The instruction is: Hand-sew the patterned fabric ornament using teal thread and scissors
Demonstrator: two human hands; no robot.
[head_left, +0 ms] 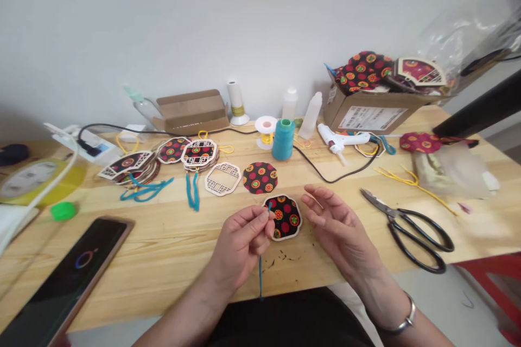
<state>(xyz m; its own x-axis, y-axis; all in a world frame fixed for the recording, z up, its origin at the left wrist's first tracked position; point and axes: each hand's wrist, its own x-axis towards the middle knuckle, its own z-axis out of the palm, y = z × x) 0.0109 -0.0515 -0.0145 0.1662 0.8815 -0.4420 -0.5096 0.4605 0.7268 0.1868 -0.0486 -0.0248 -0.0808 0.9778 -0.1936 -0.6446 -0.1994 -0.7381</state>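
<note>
Box full of fabric pieces

Bare table left of hands; scissors block the right

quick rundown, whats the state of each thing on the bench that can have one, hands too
left hand: pinched on the teal cord
right hand: open, holding nothing
fabric piece: flat on the table, by the left fingertips
scissors: blades shut, lying flat
glue gun: lying on its side, cable attached
phone: screen lit
cardboard box: open, full of fabric pieces
teal thread spool: upright
</note>
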